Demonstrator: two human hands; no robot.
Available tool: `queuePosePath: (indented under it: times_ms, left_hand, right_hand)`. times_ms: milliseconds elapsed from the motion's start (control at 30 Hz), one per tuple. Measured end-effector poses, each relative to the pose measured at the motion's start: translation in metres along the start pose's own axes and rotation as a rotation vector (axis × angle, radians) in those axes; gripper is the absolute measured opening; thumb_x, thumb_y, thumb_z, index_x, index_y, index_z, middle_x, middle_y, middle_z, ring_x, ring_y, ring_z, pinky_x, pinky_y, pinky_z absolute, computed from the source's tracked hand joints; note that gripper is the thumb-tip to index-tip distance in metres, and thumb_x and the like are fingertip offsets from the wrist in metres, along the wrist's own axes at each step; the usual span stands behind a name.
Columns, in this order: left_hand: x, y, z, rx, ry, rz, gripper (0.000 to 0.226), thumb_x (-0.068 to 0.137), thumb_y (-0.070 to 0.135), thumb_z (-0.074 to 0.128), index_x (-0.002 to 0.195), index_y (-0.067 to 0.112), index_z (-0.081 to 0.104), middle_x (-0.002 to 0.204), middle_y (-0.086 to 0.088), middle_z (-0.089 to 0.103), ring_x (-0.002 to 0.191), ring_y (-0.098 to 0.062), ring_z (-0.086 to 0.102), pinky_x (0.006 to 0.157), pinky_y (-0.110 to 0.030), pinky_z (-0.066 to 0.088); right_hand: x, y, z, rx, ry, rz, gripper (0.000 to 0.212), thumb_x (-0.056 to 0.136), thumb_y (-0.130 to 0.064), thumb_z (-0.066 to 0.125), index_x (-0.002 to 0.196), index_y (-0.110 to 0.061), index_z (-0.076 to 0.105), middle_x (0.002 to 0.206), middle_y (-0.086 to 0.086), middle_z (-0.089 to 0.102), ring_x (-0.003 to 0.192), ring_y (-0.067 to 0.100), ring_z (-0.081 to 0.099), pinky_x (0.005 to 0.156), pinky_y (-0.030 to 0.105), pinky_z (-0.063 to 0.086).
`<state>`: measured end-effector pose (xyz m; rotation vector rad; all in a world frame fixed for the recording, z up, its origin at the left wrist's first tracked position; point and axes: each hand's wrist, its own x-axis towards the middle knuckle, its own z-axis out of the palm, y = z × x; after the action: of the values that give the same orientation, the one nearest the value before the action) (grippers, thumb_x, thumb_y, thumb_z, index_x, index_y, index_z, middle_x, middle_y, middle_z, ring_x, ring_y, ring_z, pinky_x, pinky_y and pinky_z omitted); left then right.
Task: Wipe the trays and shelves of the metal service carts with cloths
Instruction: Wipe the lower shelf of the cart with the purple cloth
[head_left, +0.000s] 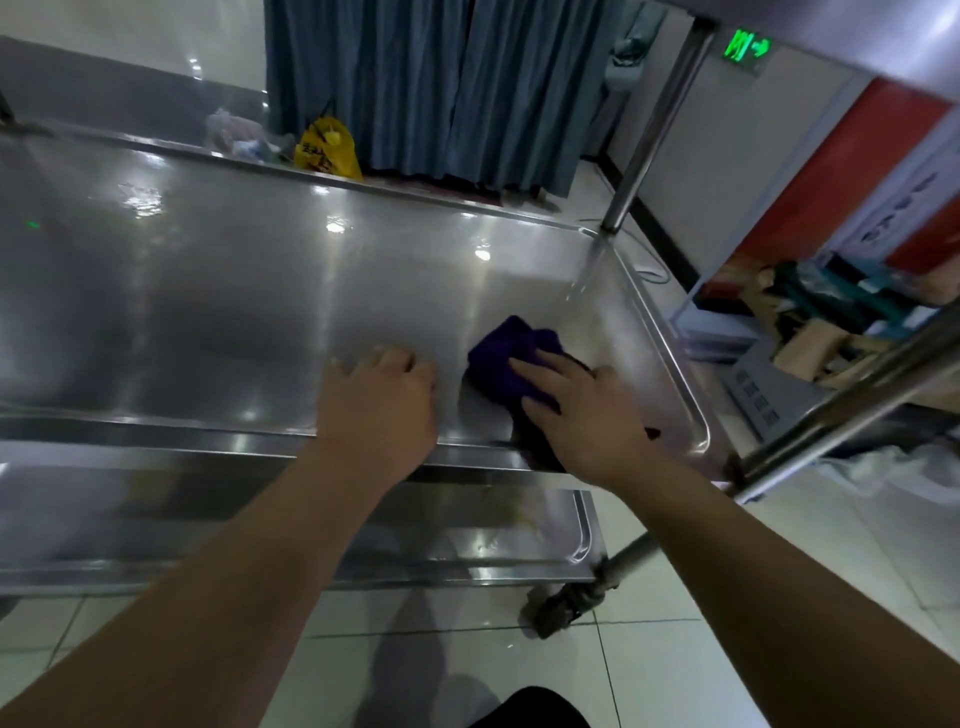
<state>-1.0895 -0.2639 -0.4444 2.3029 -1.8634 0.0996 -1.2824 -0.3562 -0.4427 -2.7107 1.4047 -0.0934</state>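
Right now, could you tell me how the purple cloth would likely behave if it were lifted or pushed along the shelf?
The cloth is bunched into soft folds under the right hand, so it would probably hang limp if lifted. On the shiny metal shelf it should slide easily when pushed, though it may crumple rather than keep its shape.

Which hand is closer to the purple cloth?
Right. The right hand lies on the cloth; the left hand rests on the tray just left of it, not touching.

Left hand (382, 402), right hand (576, 413) — palms down
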Motion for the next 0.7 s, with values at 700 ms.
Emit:
queuePosePath:
  times_ms: [700]
  left_hand:
    - [0.005,0.0,0.007,-0.037,0.058,-0.013,0.035,0.092,0.04,0.032,0.109,0.029,0.06,0.115,0.001,0.057,0.1,-0.027,0.054,0.094,-0.049,0.037]
  right_hand:
    - [-0.027,0.08,-0.017,-0.143,-0.05,0.376,0.05,0.099,-0.033,0.03,0.148,-0.035,0.019,0.158,-0.007,0.014,0.139,0.028,0.023,0.106,0.047,0.027]
